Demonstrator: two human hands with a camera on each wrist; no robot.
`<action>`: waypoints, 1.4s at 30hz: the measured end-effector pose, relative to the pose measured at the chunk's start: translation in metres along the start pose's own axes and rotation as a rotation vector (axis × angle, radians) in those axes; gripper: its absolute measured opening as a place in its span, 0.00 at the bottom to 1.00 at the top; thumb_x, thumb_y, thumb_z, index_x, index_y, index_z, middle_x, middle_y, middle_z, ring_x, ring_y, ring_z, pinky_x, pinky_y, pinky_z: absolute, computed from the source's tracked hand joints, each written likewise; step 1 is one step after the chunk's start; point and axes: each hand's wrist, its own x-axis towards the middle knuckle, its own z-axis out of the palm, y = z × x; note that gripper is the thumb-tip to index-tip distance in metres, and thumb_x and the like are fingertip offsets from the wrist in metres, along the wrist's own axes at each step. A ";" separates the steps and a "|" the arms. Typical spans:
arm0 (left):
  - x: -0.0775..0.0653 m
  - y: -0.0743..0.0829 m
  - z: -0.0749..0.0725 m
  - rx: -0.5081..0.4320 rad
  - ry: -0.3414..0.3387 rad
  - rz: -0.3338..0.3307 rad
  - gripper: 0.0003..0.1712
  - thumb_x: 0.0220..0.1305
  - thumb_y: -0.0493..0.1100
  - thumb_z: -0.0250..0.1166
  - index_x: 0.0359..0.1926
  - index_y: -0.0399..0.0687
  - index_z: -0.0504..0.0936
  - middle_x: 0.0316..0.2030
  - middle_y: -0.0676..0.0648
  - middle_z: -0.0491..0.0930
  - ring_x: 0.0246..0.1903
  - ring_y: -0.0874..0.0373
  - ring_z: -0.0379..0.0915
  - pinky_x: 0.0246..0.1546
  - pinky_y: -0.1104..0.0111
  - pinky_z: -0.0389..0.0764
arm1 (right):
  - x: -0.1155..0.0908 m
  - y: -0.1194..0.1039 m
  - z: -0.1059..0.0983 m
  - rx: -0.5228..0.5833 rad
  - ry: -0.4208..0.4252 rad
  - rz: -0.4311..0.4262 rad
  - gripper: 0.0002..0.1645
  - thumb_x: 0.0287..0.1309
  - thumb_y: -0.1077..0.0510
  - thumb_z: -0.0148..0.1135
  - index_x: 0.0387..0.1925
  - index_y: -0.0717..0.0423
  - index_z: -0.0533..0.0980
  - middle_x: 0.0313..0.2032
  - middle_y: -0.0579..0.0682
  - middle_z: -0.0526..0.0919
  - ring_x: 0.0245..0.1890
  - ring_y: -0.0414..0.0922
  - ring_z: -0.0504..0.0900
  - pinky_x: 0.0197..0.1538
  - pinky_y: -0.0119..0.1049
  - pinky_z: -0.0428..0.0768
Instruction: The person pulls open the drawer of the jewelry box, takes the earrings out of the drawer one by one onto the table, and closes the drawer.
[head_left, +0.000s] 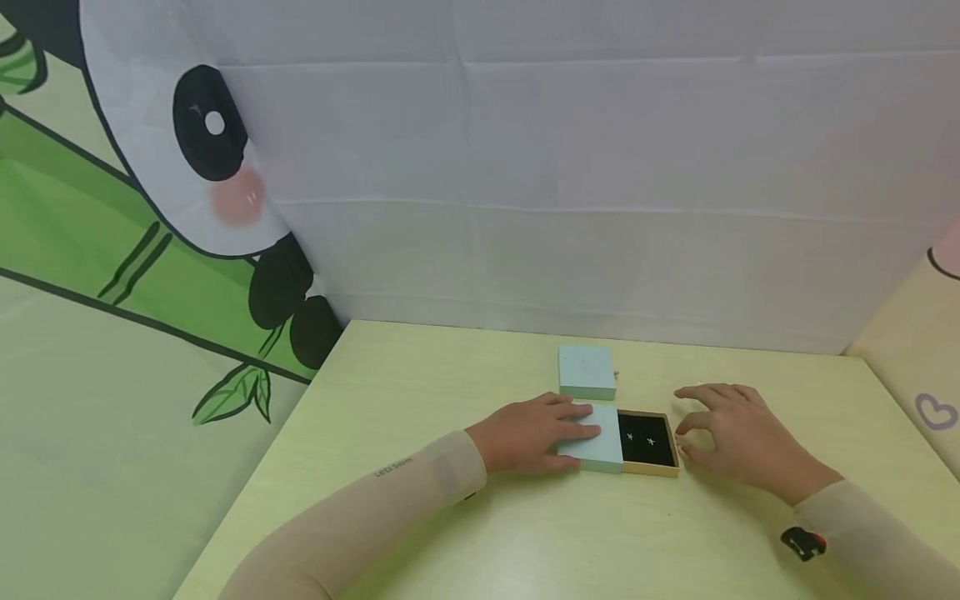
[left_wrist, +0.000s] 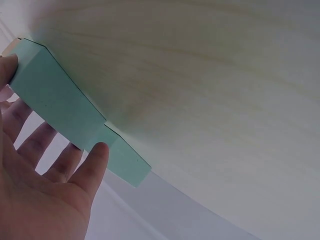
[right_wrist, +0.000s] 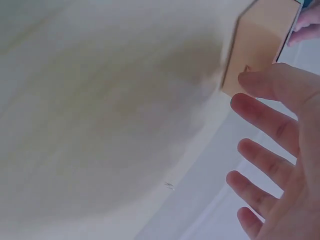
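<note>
A pale green jewelry box lies on the table with its drawer partly pulled out to the right. Two small star-shaped earrings sit on the black lining. My left hand holds the box's sleeve, fingers spread over the top and thumb against its near side; in the left wrist view the little finger reaches its far corner. At the drawer's outer end my right hand pinches a small pull tab with thumb and index finger, mostly covering it. The other right fingers stay extended.
A second pale green box stands just behind the first, a small tab on its right side. A tiny thin object lies near the table's far edge, beyond my right hand. White cloth hangs behind the pale wooden table.
</note>
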 end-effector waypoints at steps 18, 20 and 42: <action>0.000 0.001 -0.002 0.011 -0.010 -0.008 0.38 0.91 0.70 0.60 0.93 0.79 0.66 0.94 0.63 0.63 0.94 0.55 0.61 0.84 0.60 0.83 | 0.024 -0.016 -0.008 0.050 -0.001 -0.053 0.08 0.61 0.46 0.89 0.36 0.29 0.93 0.71 0.54 0.91 0.72 0.65 0.87 0.73 0.74 0.79; 0.000 0.001 -0.002 0.009 -0.010 -0.008 0.38 0.91 0.70 0.60 0.93 0.79 0.66 0.94 0.63 0.63 0.94 0.55 0.61 0.83 0.60 0.83 | 0.026 -0.020 -0.006 0.052 -0.015 -0.062 0.09 0.61 0.46 0.90 0.35 0.28 0.92 0.71 0.54 0.90 0.73 0.64 0.87 0.73 0.74 0.79; -0.008 0.001 -0.001 -0.003 0.001 0.007 0.38 0.91 0.70 0.61 0.93 0.79 0.67 0.94 0.63 0.64 0.94 0.55 0.62 0.83 0.60 0.83 | 0.030 -0.047 0.004 0.042 -0.022 -0.084 0.16 0.61 0.55 0.91 0.27 0.31 0.90 0.68 0.53 0.92 0.72 0.61 0.88 0.74 0.72 0.82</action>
